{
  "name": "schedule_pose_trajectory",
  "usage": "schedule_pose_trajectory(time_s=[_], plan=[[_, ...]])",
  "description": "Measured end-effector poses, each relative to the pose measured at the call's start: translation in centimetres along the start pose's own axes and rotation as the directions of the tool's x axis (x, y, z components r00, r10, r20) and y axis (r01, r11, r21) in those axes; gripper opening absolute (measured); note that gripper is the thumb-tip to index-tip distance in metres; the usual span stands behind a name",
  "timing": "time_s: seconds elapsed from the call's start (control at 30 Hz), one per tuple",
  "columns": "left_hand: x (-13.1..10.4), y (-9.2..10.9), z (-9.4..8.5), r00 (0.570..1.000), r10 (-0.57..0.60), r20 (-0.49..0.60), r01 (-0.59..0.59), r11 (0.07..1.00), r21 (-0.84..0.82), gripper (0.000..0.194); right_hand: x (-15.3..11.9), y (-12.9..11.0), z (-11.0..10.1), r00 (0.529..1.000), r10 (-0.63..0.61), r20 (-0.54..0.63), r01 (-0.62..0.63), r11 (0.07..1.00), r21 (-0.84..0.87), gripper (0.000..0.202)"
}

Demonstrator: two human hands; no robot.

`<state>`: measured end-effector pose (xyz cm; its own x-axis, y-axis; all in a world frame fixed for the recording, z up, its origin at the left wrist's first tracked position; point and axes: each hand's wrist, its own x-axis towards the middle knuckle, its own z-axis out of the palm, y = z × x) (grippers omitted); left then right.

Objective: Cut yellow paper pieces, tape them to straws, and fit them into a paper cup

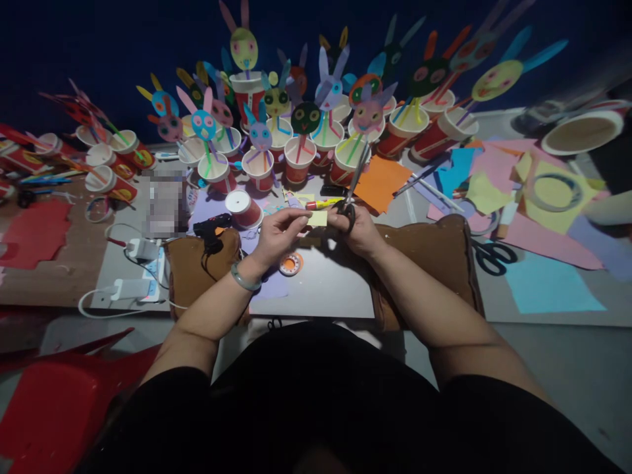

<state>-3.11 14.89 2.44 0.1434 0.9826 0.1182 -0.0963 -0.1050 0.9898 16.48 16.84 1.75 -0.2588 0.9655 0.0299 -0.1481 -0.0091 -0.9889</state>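
Observation:
Between thumb and fingers, my left hand (281, 238) pinches a small piece of pale yellow paper (318, 218). My right hand (363, 232) is closed around the black handles of a pair of scissors (356, 181), whose blades point up and away from me. Its fingertips are at the right edge of the yellow paper; whether they touch it I cannot tell. Below the hands lies a roll of tape (291, 264) with an orange core. Just beyond them is a yellow and red glue tube (326, 203). An upside-down paper cup (243, 209) stands left of it.
Several paper cups (299, 159) with paper rabbit faces on straws crowd the back. Coloured paper (553, 280), a tape roll (553, 191) and black scissors (495, 257) lie right. A glue gun (212, 230), a power strip (154, 266) and brown cushions (424, 263) flank my arms.

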Motion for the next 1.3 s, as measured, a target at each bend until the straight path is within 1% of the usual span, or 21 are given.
schedule_pose_trajectory(time_s=[0.1, 0.17, 0.3, 0.37, 0.47, 0.57, 0.67, 0.77, 0.87, 1.0, 1.07, 1.17, 1.23, 1.3], plan=[[0.10, -0.07, 0.25, 1.000, -0.014, -0.011, 0.014, 1.000, 0.016, 0.030, 0.09, 0.09, 0.02, 0.999, 0.030, 0.015, -0.030, 0.999, 0.029, 0.047], [0.15, -0.05, 0.37, 1.000, -0.028, 0.000, 0.028, 1.000, 0.002, 0.033, 0.13, 0.04, -0.02, 1.000, 0.020, 0.007, -0.020, 1.000, 0.006, 0.047], [0.23, -0.02, 0.44, 0.998, -0.055, 0.026, 0.056, 0.998, -0.036, 0.047, 0.07, -0.29, -0.11, 0.997, -0.076, 0.017, 0.077, 0.992, -0.100, 0.038], [0.28, -0.01, 0.46, 0.995, -0.095, 0.038, 0.096, 0.995, -0.037, 0.048, 0.00, -0.34, -0.14, 0.993, -0.117, 0.013, 0.118, 0.984, -0.137, 0.036], [0.33, 0.14, 0.51, 0.986, -0.159, 0.046, 0.160, 0.987, -0.018, 0.045, -0.08, -0.20, -0.13, 0.988, -0.153, -0.022, 0.147, 0.974, -0.171, 0.034], [0.32, 0.41, 0.52, 0.980, -0.194, 0.042, 0.194, 0.981, 0.001, 0.047, -0.13, -0.11, -0.05, 0.983, -0.181, -0.036, 0.171, 0.965, -0.200, 0.033], [0.28, 0.48, 0.42, 0.972, -0.230, 0.046, 0.230, 0.973, 0.008, 0.046, -0.13, -0.20, 0.03, 0.984, -0.172, -0.048, 0.159, 0.966, -0.202, 0.033], [0.33, 0.17, 0.29, 0.964, -0.260, 0.064, 0.262, 0.965, -0.022, 0.045, -0.10, -0.26, 0.05, 0.984, -0.151, -0.091, 0.132, 0.974, -0.185, 0.036], [0.50, -0.22, 0.23, 0.968, -0.242, 0.070, 0.246, 0.968, -0.053, 0.042, -0.12, -0.23, 0.08, 0.983, -0.142, -0.120, 0.120, 0.977, -0.179, 0.038], [0.58, -0.27, 0.16, 0.993, -0.119, 0.013, 0.119, 0.993, 0.008, 0.035, -0.20, -0.26, 0.16, 0.988, -0.122, -0.097, 0.106, 0.982, -0.154, 0.040], [0.51, -0.16, 0.16, 0.989, -0.138, 0.044, 0.137, 0.990, 0.012, 0.036, -0.19, -0.28, 0.16, 0.988, -0.134, -0.083, 0.119, 0.979, -0.162, 0.040], [0.41, -0.07, 0.21, 0.970, -0.210, 0.122, 0.212, 0.977, -0.005, 0.040, -0.12, -0.18, 0.09, 0.983, -0.167, -0.079, 0.149, 0.970, -0.190, 0.038], [0.44, -0.10, 0.27, 0.972, -0.209, 0.108, 0.213, 0.977, -0.023, 0.041, -0.08, -0.02, 0.03, 0.976, -0.195, -0.093, 0.175, 0.966, -0.191, 0.036], [0.53, -0.13, 0.30, 0.981, -0.181, 0.070, 0.184, 0.982, -0.044, 0.041, -0.07, 0.12, 0.01, 0.969, -0.223, -0.106, 0.201, 0.962, -0.186, 0.032]])
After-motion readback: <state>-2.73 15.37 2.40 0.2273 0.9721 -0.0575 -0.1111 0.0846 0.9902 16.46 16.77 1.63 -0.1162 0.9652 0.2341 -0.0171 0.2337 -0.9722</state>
